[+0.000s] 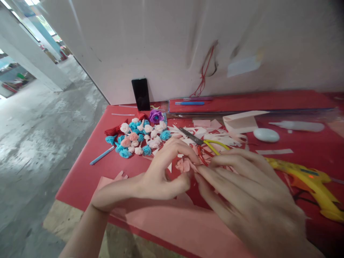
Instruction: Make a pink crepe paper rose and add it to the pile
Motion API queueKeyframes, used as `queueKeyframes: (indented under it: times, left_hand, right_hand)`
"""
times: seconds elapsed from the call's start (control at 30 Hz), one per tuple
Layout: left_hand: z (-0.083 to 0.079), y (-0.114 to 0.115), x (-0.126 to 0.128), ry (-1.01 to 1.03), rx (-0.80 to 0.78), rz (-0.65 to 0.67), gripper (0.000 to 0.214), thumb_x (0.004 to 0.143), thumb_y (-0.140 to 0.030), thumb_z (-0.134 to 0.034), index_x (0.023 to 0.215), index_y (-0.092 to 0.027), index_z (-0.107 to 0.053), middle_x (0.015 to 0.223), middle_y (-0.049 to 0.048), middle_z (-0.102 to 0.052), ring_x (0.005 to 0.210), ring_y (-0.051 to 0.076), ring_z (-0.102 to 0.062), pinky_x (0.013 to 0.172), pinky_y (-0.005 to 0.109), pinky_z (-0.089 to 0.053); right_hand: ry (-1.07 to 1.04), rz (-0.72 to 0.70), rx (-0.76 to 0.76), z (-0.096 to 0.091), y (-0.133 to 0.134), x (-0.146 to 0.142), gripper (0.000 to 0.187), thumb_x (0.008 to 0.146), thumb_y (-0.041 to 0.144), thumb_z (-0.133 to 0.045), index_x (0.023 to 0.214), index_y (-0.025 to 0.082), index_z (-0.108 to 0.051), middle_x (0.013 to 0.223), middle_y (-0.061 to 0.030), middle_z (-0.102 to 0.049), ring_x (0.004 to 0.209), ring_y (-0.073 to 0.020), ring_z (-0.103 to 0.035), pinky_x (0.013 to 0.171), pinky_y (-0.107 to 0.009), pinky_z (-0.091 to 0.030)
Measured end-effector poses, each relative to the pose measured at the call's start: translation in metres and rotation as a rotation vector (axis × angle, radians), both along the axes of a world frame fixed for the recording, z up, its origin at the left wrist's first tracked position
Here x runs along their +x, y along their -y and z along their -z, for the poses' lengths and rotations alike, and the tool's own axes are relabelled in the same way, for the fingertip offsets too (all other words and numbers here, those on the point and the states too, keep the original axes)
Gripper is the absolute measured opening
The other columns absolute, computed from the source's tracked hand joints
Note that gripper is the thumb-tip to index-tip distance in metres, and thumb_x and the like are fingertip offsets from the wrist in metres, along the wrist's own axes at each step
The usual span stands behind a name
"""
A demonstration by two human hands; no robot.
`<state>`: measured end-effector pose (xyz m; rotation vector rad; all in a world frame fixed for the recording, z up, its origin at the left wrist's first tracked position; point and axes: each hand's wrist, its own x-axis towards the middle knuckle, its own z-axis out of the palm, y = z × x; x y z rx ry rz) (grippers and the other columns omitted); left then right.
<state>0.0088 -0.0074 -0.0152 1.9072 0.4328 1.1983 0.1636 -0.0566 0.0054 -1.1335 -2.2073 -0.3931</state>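
Observation:
Between my two hands is a small pink paper flower, its ruffled petals facing left. My left hand curls round it, with thumb and index finger meeting at its base. From the right, my right hand pinches the same base between thumb and fingertips. Just beyond the hands lie scissors with yellow handles, partly hidden by my right fingers, on a litter of pink and white paper scraps. A large pink paper sheet spreads under my wrists.
Finished paper roses in blue, white and pink cluster at the left, beside a purple rose. A phone leans on the white panel. A yellow glue gun, a white egg-shaped object and a bottle lie right.

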Motion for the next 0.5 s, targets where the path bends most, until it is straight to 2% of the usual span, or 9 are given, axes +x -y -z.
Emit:
queueKeyframes:
  times: [0.13,0.23,0.33,0.5]
  left_hand:
    - [-0.001,0.000,-0.001,-0.010,-0.017,0.018,0.023,0.069,-0.002,-0.049,0.084,-0.020,-0.049,0.076,-0.0003,-0.053,0.075,0.015,-0.051,0.079,0.035,-0.043]
    - [-0.001,0.000,-0.002,-0.014,-0.011,0.034,0.023,0.069,-0.003,-0.049,0.084,-0.020,-0.049,0.077,0.0001,-0.055,0.073,0.015,-0.051,0.079,0.035,-0.044]
    - [0.000,-0.001,-0.002,0.004,0.019,0.046,0.024,0.068,-0.003,-0.049,0.085,-0.020,-0.050,0.077,0.0006,-0.054,0.073,0.015,-0.050,0.074,0.033,-0.044]
    - [0.000,-0.004,-0.002,-0.002,0.085,0.071,0.024,0.069,-0.001,-0.046,0.084,-0.020,-0.048,0.069,-0.0009,-0.049,0.066,0.013,-0.046,0.067,0.030,-0.042]
  right_hand:
    - [-0.004,-0.045,0.002,0.007,0.001,0.000,0.032,0.090,0.003,-0.041,0.077,0.015,-0.069,0.058,-0.0016,-0.063,0.068,-0.0184,-0.060,0.079,-0.038,-0.046]
    - [-0.019,-0.063,-0.041,0.013,0.002,0.000,0.036,0.089,0.003,-0.038,0.086,0.019,-0.069,0.061,-0.0012,-0.063,0.072,-0.0198,-0.062,0.082,-0.042,-0.049]
    - [-0.014,-0.081,-0.067,0.014,0.004,0.000,0.038,0.088,0.003,-0.035,0.089,0.017,-0.069,0.064,-0.0030,-0.065,0.077,-0.0213,-0.061,0.085,-0.044,-0.049]
    - [0.057,-0.104,-0.015,0.006,0.005,0.001,0.035,0.085,0.000,-0.037,0.074,0.014,-0.068,0.062,-0.0050,-0.063,0.072,-0.0205,-0.058,0.086,-0.041,-0.043]
